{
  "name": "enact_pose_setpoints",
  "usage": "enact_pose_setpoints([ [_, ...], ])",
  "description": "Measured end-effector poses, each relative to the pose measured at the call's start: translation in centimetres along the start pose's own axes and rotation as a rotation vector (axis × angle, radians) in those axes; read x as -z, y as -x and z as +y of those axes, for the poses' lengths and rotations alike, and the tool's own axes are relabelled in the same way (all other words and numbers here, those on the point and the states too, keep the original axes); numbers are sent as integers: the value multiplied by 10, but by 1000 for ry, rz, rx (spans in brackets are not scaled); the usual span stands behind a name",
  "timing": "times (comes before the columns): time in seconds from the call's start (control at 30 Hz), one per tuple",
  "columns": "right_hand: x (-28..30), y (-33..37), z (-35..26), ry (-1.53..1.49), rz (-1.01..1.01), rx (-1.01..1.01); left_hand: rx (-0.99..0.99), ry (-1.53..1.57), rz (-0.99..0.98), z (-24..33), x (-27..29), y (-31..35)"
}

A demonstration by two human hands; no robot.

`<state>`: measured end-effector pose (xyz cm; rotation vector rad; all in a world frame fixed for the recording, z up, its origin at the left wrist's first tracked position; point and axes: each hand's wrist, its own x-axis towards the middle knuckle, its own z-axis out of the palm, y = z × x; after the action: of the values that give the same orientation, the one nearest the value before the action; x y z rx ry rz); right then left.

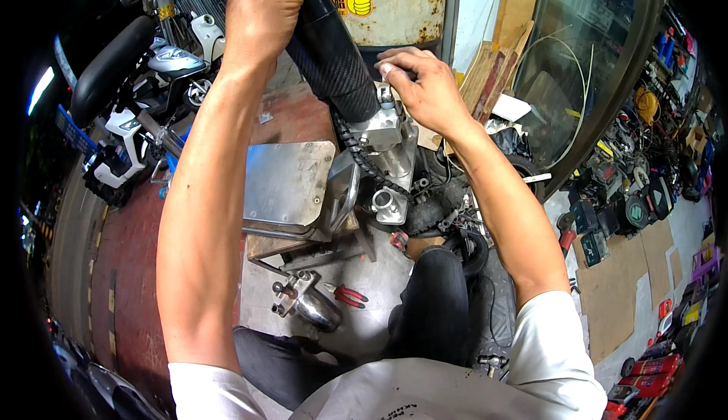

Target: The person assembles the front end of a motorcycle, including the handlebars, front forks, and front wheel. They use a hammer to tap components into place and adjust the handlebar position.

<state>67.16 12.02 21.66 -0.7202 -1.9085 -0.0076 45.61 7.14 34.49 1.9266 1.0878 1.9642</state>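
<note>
A thick black carbon-patterned tube [327,59] slants down from the top edge into a silver metal joint [379,133]. My left hand [265,14] is wrapped round the tube's upper part, its thumb lying across the front and the other fingers hidden. Beside the tube's lower end, my right hand [426,86] has its fingers curled in by a small silver bolted clasp [385,97]. What its fingertips grip, if anything, cannot be made out. Black spiral-wrapped cable [364,160] runs down along the joint. Below sits a silver round socket [384,204].
A metal-topped stool [287,181] stands left of the joint. Red-handled pliers [350,296] and a silver clamp part [307,300] lie on the floor. Parked scooters [178,59] are at left. Tools and cardboard [618,298] spread at right, beside a glass door [572,48].
</note>
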Motion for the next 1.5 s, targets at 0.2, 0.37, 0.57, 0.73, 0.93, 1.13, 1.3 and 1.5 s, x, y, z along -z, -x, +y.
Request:
enact_pose_setpoints([
  [0.2,-9,37,-5,0,31,33,114,57,67,24,-6,9],
  [0.37,-13,48,-16,-58,-6,-191,60,-60,62,15,0,7],
  [0.57,-8,48,-23,38,-15,-329,255,-92,-54,23,12,24],
  [0.73,-13,51,-28,207,16,-364,269,-422,-118,-85,20,126],
  [0.93,4,72,-40,247,87,-260,426,-327,-389,-74,15,238],
  [1.13,10,204,-28,-150,378,-664,402,-517,-291,-64,17,297],
  [1.3,-24,315,16,-485,-136,-1107,414,-637,-570,-43,50,352],
  [1.5,0,289,-6,-680,-224,-1356,512,-688,-1468,-27,76,378],
])
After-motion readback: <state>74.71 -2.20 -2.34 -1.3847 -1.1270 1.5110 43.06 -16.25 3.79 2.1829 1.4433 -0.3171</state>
